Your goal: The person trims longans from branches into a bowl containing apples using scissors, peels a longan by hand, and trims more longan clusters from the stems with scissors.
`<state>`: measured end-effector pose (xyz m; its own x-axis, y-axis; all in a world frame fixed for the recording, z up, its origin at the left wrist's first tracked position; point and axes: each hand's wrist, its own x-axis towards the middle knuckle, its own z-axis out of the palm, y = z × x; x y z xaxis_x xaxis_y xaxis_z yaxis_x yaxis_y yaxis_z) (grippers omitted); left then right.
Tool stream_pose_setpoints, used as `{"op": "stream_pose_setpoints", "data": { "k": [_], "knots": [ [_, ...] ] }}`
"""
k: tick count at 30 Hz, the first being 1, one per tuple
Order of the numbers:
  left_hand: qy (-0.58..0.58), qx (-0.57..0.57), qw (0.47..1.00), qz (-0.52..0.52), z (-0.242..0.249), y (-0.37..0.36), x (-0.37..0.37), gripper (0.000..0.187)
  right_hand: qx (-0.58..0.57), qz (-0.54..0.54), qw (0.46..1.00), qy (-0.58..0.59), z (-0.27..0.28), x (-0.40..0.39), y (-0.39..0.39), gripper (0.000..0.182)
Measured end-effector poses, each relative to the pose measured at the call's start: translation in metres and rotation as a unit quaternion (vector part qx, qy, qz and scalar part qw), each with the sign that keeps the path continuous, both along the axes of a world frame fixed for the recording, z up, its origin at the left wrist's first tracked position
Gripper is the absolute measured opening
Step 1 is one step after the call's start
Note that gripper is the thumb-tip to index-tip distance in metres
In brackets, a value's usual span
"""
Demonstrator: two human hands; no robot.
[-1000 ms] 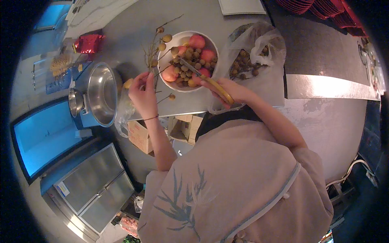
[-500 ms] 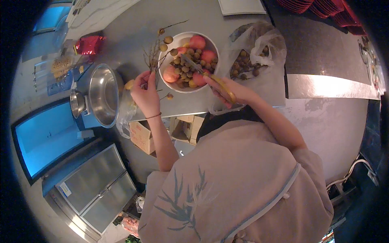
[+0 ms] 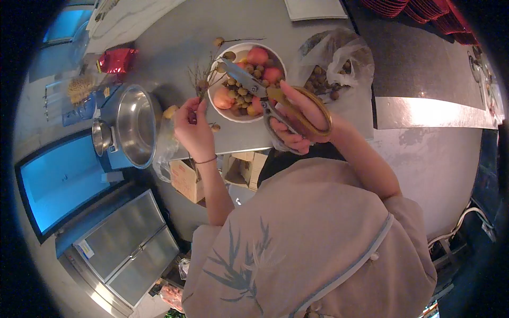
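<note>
My left hand (image 3: 193,130) pinches the stems of a thin, bare-twigged longan branch (image 3: 197,77), with a few round brown fruits hanging from it. In my right hand (image 3: 297,111) is a pair of scissors (image 3: 241,77) with yellow-gold handles. Its handles are spread, and the blade tip lies near the branch fruits at the bowl's left edge. Below the blades stands a white bowl (image 3: 249,117) holding red-pink round fruits (image 3: 257,55) and loose longans (image 3: 241,91). Part of the bowl's contents is hidden behind the scissors and my right hand.
Right of the bowl lies a clear plastic bag (image 3: 358,63) with more longans (image 3: 319,82). To the left are a steel basin (image 3: 137,124), a small steel bowl (image 3: 101,137) and a red packet (image 3: 117,60). Cardboard boxes (image 3: 185,179) sit below the table edge.
The scissors have risen out of the bowl toward the upper left, and their handles have opened wide. My left hand has shifted slightly right and down, and the branch has turned.
</note>
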<state>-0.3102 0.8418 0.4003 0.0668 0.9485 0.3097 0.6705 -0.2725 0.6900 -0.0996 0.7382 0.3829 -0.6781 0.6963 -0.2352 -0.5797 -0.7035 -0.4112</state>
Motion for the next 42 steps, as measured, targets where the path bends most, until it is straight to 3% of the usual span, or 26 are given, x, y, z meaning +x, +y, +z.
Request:
{"op": "stream_pose_setpoints", "data": {
  "k": [13,21,24,30,37,42],
  "knots": [
    [0.059,0.029,0.997,-0.033,0.009,-0.012,0.006,0.013,-0.025,-0.022,0.999,-0.011,0.004,-0.005,0.003,0.062],
    [0.056,0.038,0.997,-0.032,0.006,-0.01,0.003,0.012,-0.075,-0.007,0.996,-0.043,0.008,-0.002,0.005,0.062],
    [0.046,0.036,0.998,-0.03,0.003,-0.008,0.002,0.013,-0.043,-0.031,0.994,-0.094,0.008,-0.003,0.003,0.063],
    [0.003,-0.008,1.0,-0.02,0.0,0.0,-0.006,0.014,-0.092,-0.065,0.992,-0.06,0.006,0.007,0.001,0.067],
    [-0.091,-0.143,0.985,-0.045,0.009,0.003,-0.015,0.013,0.003,-0.056,0.988,-0.14,0.005,0.011,-0.008,0.07],
    [-0.089,-0.139,0.984,-0.061,0.008,0.002,-0.019,0.011,0.051,-0.067,0.988,-0.131,0.003,0.009,-0.007,0.071]
  ]
}}
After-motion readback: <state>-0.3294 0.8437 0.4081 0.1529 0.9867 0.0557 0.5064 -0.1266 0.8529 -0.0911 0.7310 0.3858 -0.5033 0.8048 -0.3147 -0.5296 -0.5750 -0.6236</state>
